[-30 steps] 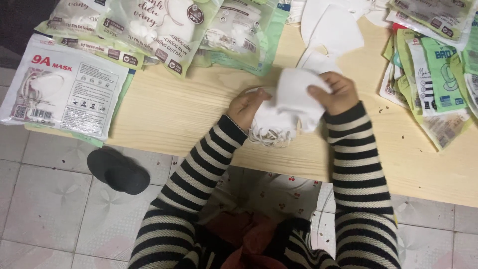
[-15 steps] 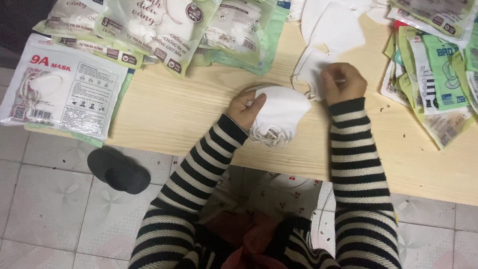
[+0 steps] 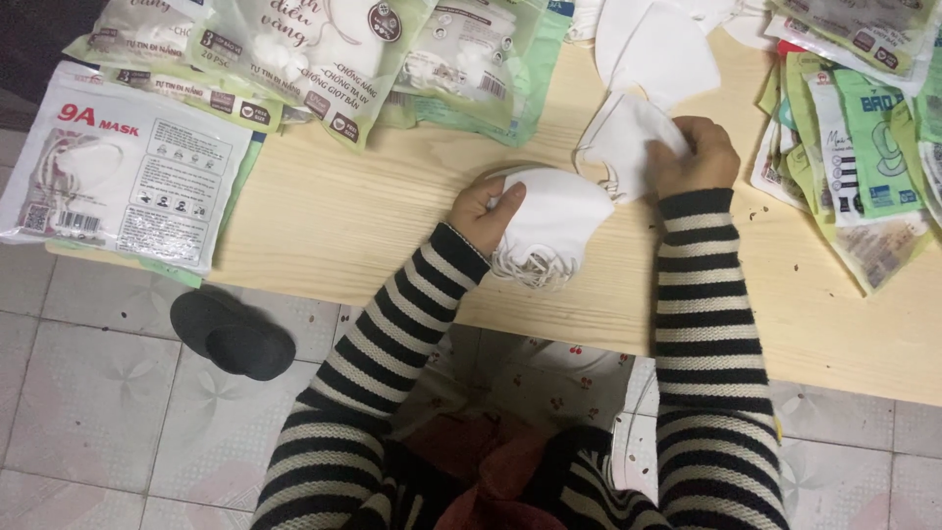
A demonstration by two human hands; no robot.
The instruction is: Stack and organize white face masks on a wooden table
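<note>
Wooden worktop (image 3: 334, 211): left hand (image 3: 479, 211) grip closed on mask stack (image 3: 545, 231), right hand (image 3: 692, 157) pinching single mask (image 3: 623, 137) just up-right of stack (loops dangling).

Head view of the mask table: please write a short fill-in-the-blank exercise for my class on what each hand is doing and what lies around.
1. The left hand holds a stack of ____ face masks.
2. The right hand grips a single mask lying on the ____ table.
3. Both sleeves are black and cream ____.
4. On the tiled floor lies a ____ slipper.

Missing words: white; wooden; striped; black
</note>
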